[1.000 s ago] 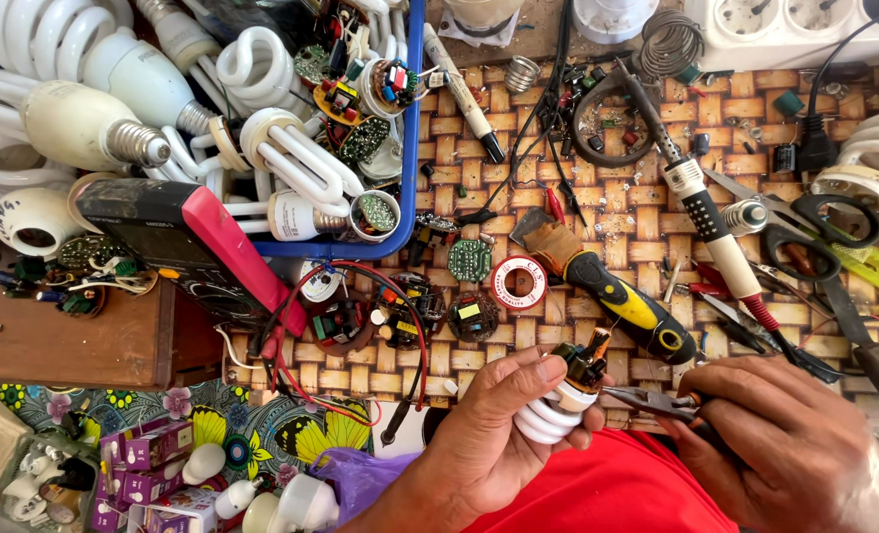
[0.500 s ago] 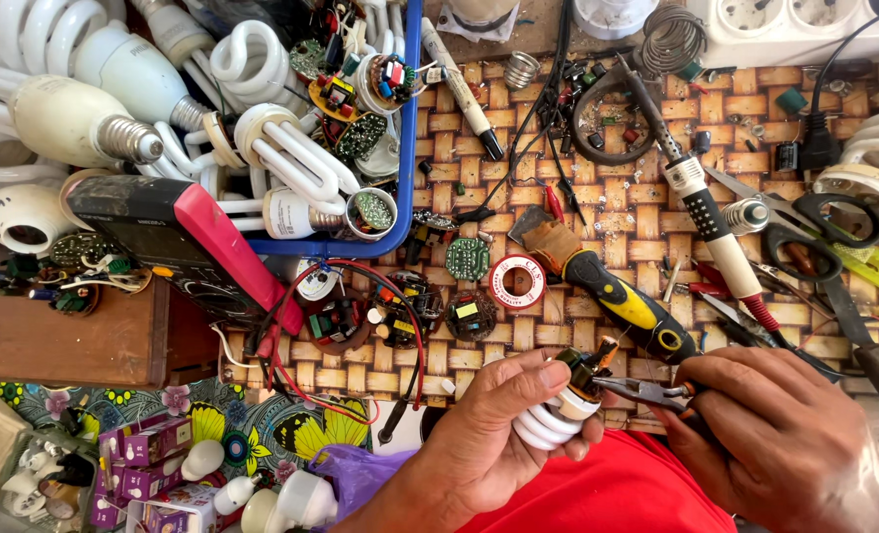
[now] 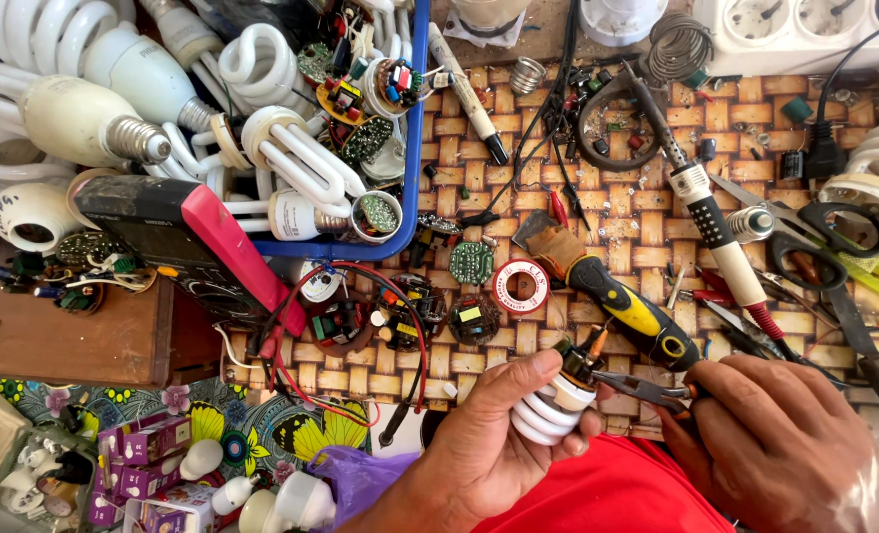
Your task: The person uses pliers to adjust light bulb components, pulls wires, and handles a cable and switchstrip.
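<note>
My left hand (image 3: 489, 449) grips a white spiral lamp (image 3: 548, 410) with its open base and exposed parts turned up. My right hand (image 3: 785, 444) holds small pliers (image 3: 642, 388), whose tips reach into the lamp's base. Both hands hover over a red cloth (image 3: 607, 494) at the bottom edge, just below a woven mat (image 3: 597, 257). A yellow-and-black handled tool (image 3: 627, 306) lies on the mat right above the lamp.
A blue tray (image 3: 415, 148) full of spiral lamps and circuit boards sits upper left. A soldering iron (image 3: 706, 217), scissors (image 3: 824, 247), a solder reel (image 3: 520, 286), round boards and a red-and-black meter (image 3: 202, 247) crowd the mat. A white power strip (image 3: 804, 30) lies top right.
The pliers' tips have moved closer into the lamp's base. My left hand has kept the lamp almost still.
</note>
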